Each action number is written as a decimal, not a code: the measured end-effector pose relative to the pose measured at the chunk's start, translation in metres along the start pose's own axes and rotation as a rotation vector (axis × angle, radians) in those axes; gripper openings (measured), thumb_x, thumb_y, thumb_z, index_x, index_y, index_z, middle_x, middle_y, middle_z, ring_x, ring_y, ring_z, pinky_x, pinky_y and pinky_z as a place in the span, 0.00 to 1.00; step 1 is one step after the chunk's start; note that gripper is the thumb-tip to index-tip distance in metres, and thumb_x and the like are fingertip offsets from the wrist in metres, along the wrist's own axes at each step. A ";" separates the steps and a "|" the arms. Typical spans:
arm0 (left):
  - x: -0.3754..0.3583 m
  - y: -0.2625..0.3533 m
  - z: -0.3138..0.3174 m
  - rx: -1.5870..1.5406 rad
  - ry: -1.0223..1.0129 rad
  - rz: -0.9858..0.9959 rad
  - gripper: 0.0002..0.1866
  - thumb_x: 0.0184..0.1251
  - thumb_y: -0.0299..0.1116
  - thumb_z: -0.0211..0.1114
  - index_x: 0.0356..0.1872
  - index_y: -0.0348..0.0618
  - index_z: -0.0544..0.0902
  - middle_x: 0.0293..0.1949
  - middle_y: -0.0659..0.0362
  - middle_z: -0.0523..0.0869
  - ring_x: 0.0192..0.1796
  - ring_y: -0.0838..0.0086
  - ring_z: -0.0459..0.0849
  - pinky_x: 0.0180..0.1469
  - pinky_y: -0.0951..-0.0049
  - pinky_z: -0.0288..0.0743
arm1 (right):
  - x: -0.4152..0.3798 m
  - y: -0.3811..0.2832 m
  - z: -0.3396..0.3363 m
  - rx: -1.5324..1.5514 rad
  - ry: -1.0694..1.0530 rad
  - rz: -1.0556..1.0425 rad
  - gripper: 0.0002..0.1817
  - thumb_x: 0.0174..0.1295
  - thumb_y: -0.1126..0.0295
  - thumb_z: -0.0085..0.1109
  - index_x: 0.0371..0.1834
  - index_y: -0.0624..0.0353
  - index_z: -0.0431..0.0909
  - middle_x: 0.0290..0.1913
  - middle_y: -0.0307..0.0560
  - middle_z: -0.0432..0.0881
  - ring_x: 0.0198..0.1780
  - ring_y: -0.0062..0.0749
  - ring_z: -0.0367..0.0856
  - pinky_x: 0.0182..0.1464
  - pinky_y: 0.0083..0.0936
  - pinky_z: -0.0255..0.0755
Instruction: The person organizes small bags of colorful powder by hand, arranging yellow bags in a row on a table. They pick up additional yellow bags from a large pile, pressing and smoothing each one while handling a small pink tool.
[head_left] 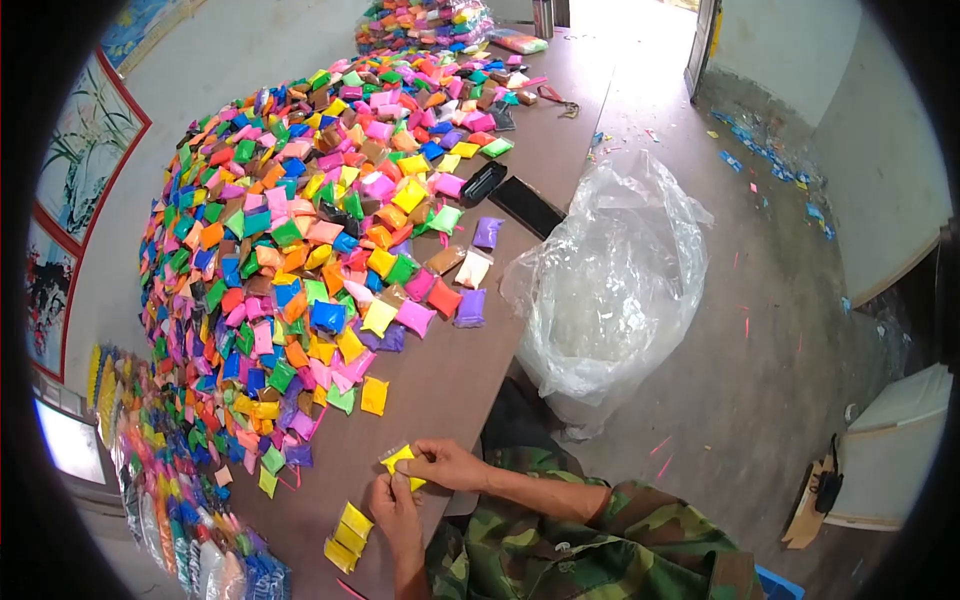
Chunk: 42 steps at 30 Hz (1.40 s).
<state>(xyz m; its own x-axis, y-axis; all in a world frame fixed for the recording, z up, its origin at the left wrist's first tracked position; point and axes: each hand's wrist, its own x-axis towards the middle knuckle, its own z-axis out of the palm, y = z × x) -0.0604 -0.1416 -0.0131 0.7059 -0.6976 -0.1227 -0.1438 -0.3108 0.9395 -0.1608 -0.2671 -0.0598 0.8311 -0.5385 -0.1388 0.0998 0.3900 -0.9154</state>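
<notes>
My right hand [452, 466] comes in from the right, its thumb and fingers closed on a small yellow packet [396, 457] in clear film. My left hand [397, 508] meets it from below, fingers curled at the packet's lower side; both seem to grip it just above the brown table [470, 400]. Part of the packet is covered by the fingers. Left of my left hand lies a short row of yellow packets [352, 526], touching one another. A single yellow-orange packet [374, 396] rests farther up the table, apart from the heap.
A wide heap of coloured packets [290, 230] covers the table's left and far parts. A large clear plastic bag [610, 290] stands open by the table edge. Near it lie a black phone [528, 206] and a black case [484, 184]. Bagged packets [180, 480] sit at lower left.
</notes>
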 end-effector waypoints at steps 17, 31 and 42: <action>-0.026 -0.017 -0.024 -0.342 -0.042 -0.209 0.11 0.79 0.35 0.69 0.43 0.36 0.84 0.30 0.60 0.87 0.31 0.81 0.83 0.36 0.76 0.79 | -0.009 0.009 0.037 -0.049 0.052 -0.070 0.16 0.79 0.59 0.63 0.43 0.63 0.82 0.32 0.32 0.79 0.34 0.14 0.73 0.33 0.22 0.69; -0.035 -0.025 -0.034 -0.433 -0.086 -0.228 0.13 0.79 0.36 0.71 0.48 0.34 0.85 0.35 0.60 0.89 0.35 0.82 0.85 0.39 0.77 0.80 | -0.012 -0.002 0.035 -0.178 -0.037 -0.056 0.15 0.81 0.60 0.62 0.50 0.64 0.83 0.38 0.35 0.84 0.40 0.16 0.78 0.42 0.23 0.75; -0.026 -0.020 -0.036 -0.168 0.008 -0.188 0.13 0.79 0.36 0.69 0.48 0.32 0.84 0.31 0.61 0.89 0.33 0.82 0.85 0.38 0.75 0.81 | -0.011 -0.009 0.039 -0.163 -0.076 0.018 0.17 0.79 0.60 0.63 0.54 0.67 0.83 0.43 0.36 0.85 0.43 0.16 0.78 0.46 0.21 0.75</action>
<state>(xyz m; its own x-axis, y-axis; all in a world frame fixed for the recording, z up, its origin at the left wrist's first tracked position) -0.0511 -0.0938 -0.0176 0.7152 -0.6319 -0.2988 0.1076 -0.3228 0.9403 -0.1494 -0.2354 -0.0355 0.8714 -0.4723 -0.1324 -0.0001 0.2697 -0.9629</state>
